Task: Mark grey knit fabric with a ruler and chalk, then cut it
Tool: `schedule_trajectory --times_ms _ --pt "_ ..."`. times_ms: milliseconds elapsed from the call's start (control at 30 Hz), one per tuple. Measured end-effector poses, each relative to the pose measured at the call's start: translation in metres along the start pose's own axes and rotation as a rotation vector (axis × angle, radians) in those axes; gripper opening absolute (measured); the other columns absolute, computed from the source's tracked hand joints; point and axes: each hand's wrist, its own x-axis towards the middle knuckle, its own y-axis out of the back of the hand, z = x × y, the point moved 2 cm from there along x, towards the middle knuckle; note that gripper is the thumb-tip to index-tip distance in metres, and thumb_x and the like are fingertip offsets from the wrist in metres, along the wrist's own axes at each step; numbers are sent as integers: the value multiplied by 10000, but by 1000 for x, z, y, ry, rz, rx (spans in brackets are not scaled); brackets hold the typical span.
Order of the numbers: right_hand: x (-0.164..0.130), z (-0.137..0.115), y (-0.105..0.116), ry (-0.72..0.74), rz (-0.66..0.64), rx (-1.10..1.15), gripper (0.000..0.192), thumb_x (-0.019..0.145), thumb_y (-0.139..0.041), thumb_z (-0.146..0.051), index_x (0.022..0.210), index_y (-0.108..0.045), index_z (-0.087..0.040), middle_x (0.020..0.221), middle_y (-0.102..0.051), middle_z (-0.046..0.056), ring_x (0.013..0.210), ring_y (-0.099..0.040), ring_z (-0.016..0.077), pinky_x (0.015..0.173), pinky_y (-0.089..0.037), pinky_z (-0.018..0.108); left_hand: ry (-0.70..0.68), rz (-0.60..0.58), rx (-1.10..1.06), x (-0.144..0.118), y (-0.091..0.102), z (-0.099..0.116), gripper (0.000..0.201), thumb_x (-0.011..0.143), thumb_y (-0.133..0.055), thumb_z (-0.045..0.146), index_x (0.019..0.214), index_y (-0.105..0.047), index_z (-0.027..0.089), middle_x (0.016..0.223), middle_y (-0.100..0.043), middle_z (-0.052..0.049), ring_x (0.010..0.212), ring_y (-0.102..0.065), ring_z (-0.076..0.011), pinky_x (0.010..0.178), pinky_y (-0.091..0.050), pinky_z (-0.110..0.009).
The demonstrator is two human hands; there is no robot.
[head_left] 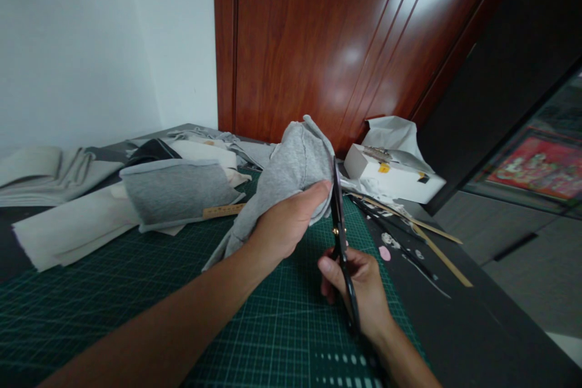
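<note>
My left hand (286,221) grips a piece of grey knit fabric (295,157) and holds it up above the green cutting mat (282,321). A seam runs across the fabric near its top. In my right hand (357,285) is a pair of black scissors (337,212), pointing upward. Their blades stand along the fabric's right edge, just beyond my left fingertips; whether they bite into the cloth I cannot tell. The fingers of my left hand behind the fabric are hidden.
Left of my hands lie another grey fabric piece (177,191), a wooden ruler (224,210) and folded cream cloth (82,224). On the right are a white box (386,173), wooden strips (443,254) and small scraps (384,253). A reddish-brown door (309,42) stands behind the table.
</note>
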Motion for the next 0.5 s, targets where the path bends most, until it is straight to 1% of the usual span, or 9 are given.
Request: schedule_trajectory --times_ms 67,133,200,300,433,500 --pt "0 0 0 -2 1 -1 426 644 -940 -512 710 -685 -176 485 -616 -22 381 -505 98 365 -395 178 -27 -50 -70 0 0 -1 379 970 -512 498 843 -737 221 871 -770 -9 855 -686 -196 923 -511 -326" --pt "0 0 0 1 0 -4 432 648 -935 -523 707 -684 -177 488 -617 -19 385 -505 102 366 -395 185 -9 -61 -78 0 0 -2 386 978 -503 493 849 -746 223 864 -771 -11 852 -692 -201 935 -513 -333" --pt "0 -1 0 6 -2 -9 435 653 -932 -525 698 -678 -175 483 -614 -17 388 -500 103 368 -390 189 -9 -62 -52 1 1 -3 386 981 -495 488 861 -752 226 882 -777 -17 885 -702 -210 988 -501 -343" --pt "0 -1 1 1 -3 -11 432 653 -935 -515 705 -679 -171 482 -615 -17 392 -498 101 374 -390 187 -46 -39 12 2 3 -5 370 978 -504 484 853 -742 230 911 -776 -16 964 -700 -216 1088 -445 -346" --pt "0 0 1 -8 2 -10 429 655 -936 -511 719 -683 -170 486 -616 -20 396 -503 99 381 -394 184 -35 -63 56 2 5 -8 424 983 -478 546 837 -721 230 825 -750 -11 909 -696 -222 1096 -439 -370" --pt "1 0 1 -3 4 -10 435 645 -940 -512 712 -678 -171 486 -614 -21 395 -503 101 377 -393 188 -17 -35 100 2 6 -6 427 975 -483 551 810 -712 231 806 -744 -10 899 -693 -222 1103 -431 -370"
